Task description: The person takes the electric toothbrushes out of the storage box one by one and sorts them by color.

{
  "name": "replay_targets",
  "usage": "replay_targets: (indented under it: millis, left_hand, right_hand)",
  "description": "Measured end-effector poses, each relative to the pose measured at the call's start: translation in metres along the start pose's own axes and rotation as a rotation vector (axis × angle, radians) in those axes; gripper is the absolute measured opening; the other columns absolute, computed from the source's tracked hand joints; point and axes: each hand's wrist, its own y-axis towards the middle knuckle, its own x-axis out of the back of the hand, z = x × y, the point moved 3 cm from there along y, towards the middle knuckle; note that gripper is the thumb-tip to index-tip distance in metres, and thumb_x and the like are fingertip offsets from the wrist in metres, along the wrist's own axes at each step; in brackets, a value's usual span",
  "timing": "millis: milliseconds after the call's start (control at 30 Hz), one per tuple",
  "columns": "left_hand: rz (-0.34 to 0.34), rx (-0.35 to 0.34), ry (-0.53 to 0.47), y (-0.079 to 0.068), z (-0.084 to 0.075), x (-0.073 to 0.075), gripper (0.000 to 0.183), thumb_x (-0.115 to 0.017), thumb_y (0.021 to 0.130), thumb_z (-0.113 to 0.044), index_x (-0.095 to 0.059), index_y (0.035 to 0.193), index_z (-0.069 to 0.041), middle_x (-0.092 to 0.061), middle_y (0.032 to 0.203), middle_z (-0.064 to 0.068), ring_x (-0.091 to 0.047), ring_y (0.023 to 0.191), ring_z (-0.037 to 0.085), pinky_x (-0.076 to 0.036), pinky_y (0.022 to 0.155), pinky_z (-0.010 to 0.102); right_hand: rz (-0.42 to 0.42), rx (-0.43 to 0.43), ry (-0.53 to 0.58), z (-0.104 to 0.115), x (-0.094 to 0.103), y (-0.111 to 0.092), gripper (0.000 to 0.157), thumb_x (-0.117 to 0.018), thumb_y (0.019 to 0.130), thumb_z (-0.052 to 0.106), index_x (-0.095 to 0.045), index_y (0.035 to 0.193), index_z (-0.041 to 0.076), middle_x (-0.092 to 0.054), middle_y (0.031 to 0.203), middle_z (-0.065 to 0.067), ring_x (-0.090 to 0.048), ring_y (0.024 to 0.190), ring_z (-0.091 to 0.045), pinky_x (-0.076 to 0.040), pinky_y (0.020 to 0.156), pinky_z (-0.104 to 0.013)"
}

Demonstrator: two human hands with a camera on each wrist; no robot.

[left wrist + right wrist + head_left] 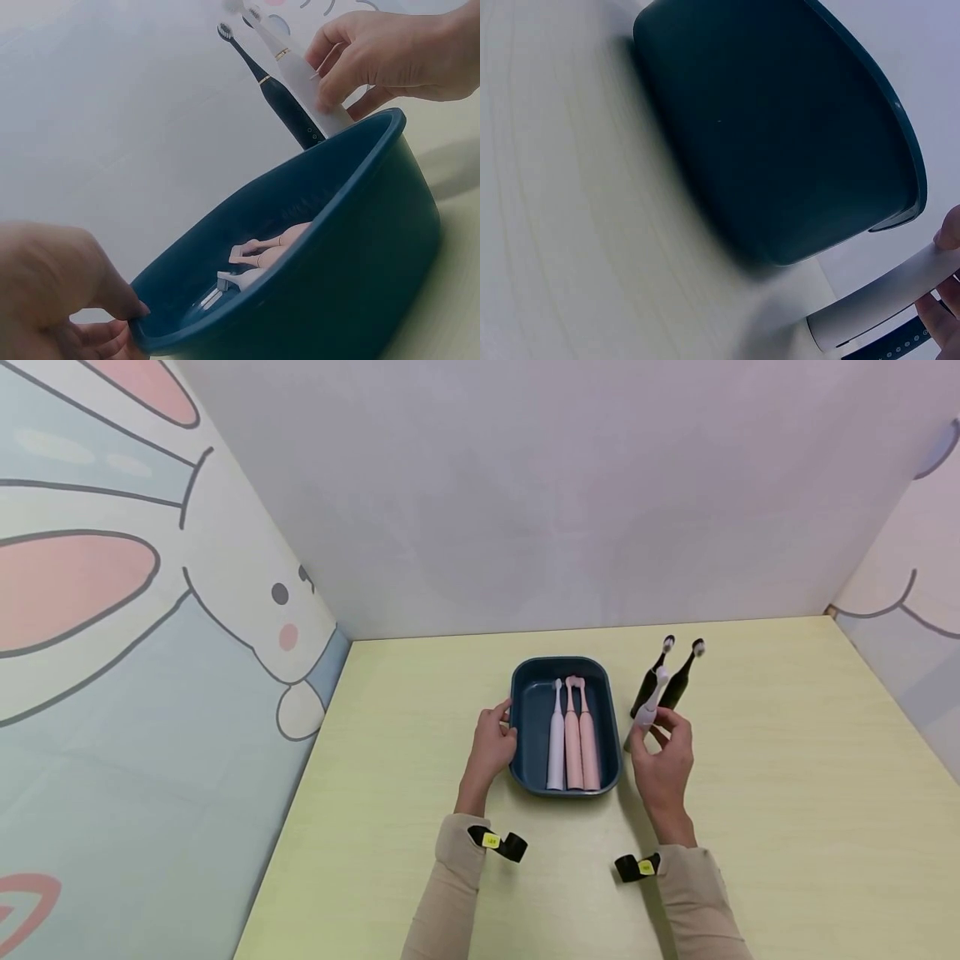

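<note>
A dark blue plastic bin (pixel 532 735) holds one white electric toothbrush (pixel 556 747) and two pink electric toothbrushes (pixel 573 747), lying side by side with heads toward the far end. My left hand (pixel 491 747) pinches the bin's left rim; the left wrist view shows the thumb (pixel 120 292) over the edge and fingers below. Just right of the bin, my right hand (pixel 666 760) holds another white electric toothbrush (pixel 304 79) upright, slightly tilted, between thumb and fingers. Its base shows above the table in the right wrist view. Two black electric toothbrushes (pixel 678 685) stand behind it.
Everything stands on a pale yellow wooden table (pixel 405 718). A plain light wall (pixel 480 510) rises behind the far edge, and a side panel with a cartoon rabbit (pixel 247 585) borders the left. Another printed panel (pixel 892 568) stands at the right.
</note>
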Motion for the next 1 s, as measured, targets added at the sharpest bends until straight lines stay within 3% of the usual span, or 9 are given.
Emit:
replay_targets:
  millis: [433,1000]
  left_hand:
    - [0.005,0.004,-0.012,-0.0014,-0.0015,0.0005,0.051,-0.052,0.092,-0.001,-0.045,0.142,-0.006,-0.049,0.111,0.014,-0.049,0.077,0.016,-0.043,0.068,0.027]
    - [0.002,0.006,0.002,-0.0004,-0.0005,-0.0007,0.050,-0.051,0.092,-0.001,-0.045,0.141,-0.005,-0.049,0.111,0.013,-0.051,0.080,0.017,-0.045,0.072,0.029]
  right_hand:
    - [0.017,0.012,-0.017,0.0010,0.0009,-0.0007,0.041,-0.066,0.080,-0.005,-0.052,0.118,-0.008,-0.055,0.111,-0.021,-0.048,0.101,0.005,-0.047,0.090,-0.016]
    - [0.018,-0.010,0.004,0.0027,0.0043,-0.0007,0.046,-0.069,0.080,-0.002,-0.051,0.122,-0.005,-0.054,0.115,-0.018,-0.048,0.104,0.005,-0.044,0.091,-0.012]
